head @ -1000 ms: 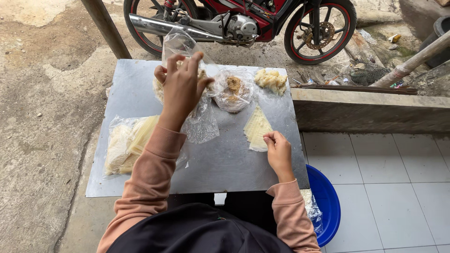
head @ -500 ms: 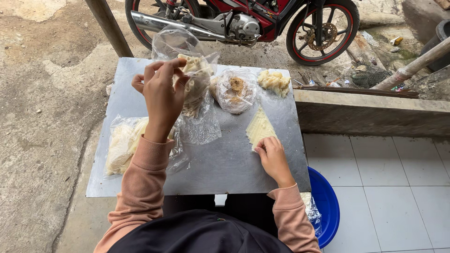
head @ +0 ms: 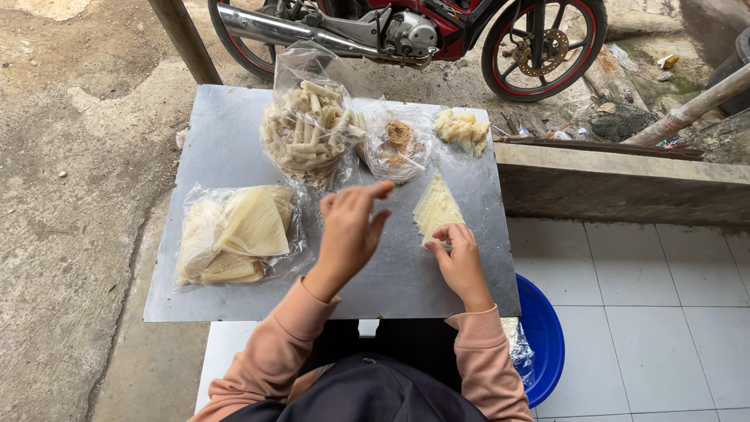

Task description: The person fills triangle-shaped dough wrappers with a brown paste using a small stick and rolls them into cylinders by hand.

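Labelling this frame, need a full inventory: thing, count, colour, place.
table: 1, grey metal, centre
roll bag: 1, clear, pale rolls, table top middle
filling bag: 1, clear, brown crumbs, right of roll bag
loose pile: 1, pale yellow, table top right
wrapper bag: 1, clear, cream sheets, table left
wrapper: 1, cream triangle, table right
basin: 1, blue, floor right
motorbike: 1, red, behind table
left hand: 1, raised, empty
right hand: 1, fingertips on wrapper
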